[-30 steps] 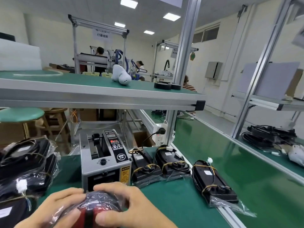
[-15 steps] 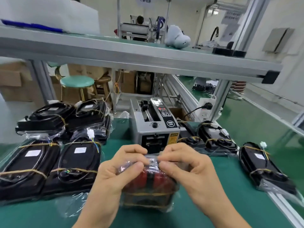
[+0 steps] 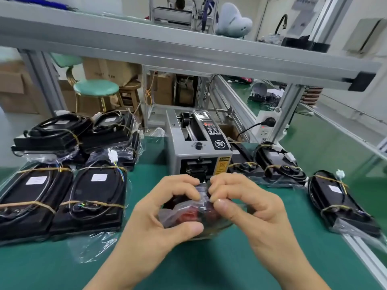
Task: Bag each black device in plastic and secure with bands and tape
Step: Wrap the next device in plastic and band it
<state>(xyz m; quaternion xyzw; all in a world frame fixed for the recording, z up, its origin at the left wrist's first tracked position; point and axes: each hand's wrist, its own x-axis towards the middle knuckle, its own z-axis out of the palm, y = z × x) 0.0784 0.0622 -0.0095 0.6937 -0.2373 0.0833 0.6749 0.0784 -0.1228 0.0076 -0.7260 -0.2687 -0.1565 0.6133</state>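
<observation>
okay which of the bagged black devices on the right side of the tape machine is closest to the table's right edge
The bagged black device lying alone at the far right, its plastic overhanging the table's aluminium edge rail. The other two sit beside the tape dispenser.

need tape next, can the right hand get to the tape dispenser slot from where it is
Probably yes, once freed. The tape dispenser stands just beyond the right hand with nothing between them, but that hand and the left hand are both pinching the bagged device.
</observation>
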